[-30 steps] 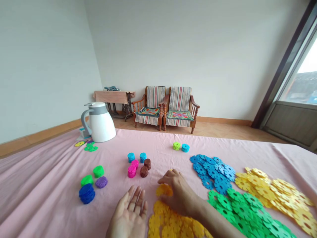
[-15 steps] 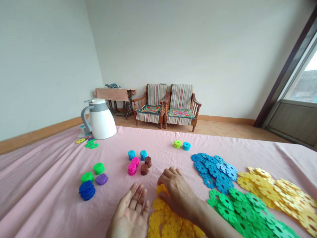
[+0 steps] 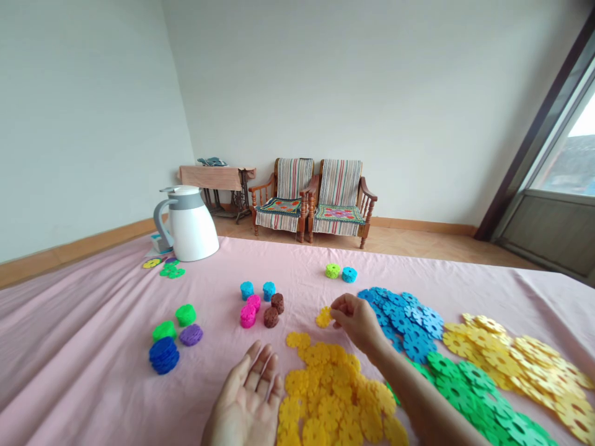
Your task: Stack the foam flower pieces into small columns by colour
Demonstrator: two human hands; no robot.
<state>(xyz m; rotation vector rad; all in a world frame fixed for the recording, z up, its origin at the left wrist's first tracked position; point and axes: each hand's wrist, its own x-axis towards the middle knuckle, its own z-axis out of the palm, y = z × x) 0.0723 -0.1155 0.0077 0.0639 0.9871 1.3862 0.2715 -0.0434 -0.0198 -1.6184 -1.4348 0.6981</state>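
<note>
Palm up and fingers apart, my left hand (image 3: 248, 396) holds nothing beside a spread-out pile of orange-yellow notched plastic discs (image 3: 332, 390). My right hand (image 3: 356, 319) pinches one yellow notched disc (image 3: 324, 317) at its right edge, just beyond that pile. I cannot tell whether this disc touches the cloth. Short stacks of discs stand left of it: brown (image 3: 271, 318), pink (image 3: 248, 316) and light blue (image 3: 269, 290). A loose blue disc pile (image 3: 406, 319) lies right of my right hand. My right forearm partly covers a green disc pile (image 3: 465, 384).
The pink tablecloth (image 3: 116, 328) is wrinkled. Dark blue (image 3: 163, 355), green (image 3: 186, 314) and purple (image 3: 191, 335) stacks stand at left. A white jug (image 3: 192, 229) is at the back left. Lime (image 3: 333, 271) and blue (image 3: 349, 274) stacks sit farther back. Paler yellow discs (image 3: 525, 359) lie at right.
My right hand has moved from over the orange-yellow pile forward and right, and a single yellow disc now shows in its fingertips. My left hand has stayed nearly in place.
</note>
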